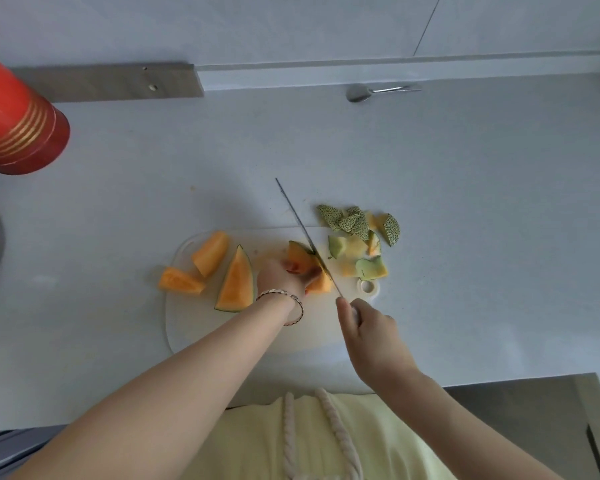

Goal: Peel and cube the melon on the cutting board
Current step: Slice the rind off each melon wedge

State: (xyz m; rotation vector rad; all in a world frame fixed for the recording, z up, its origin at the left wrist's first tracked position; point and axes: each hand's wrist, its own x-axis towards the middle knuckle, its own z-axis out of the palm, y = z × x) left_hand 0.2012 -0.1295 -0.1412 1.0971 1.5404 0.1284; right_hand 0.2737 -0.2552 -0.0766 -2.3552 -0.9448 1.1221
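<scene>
Head view: your L hand point(280, 274) pins a melon piece point(302, 258) w/ curled fingers, mid cutting board point(222, 329). R hand point(371, 336) grips the knife point(305, 233) handle, blade set across that piece. Rind-on wedge point(236, 284) sits just left of L hand. Two peeled chunks point(211, 252) lie at the board's left edge, rind scraps point(357, 226) at the far-right corner.

Melon wedges point(236, 282) left on cutting board point(201, 323), peels point(357, 237) right, spoon point(359, 92) behind

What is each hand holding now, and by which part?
The left hand holds the melon wedge by its near side. The right hand grips the knife by its handle.
</scene>
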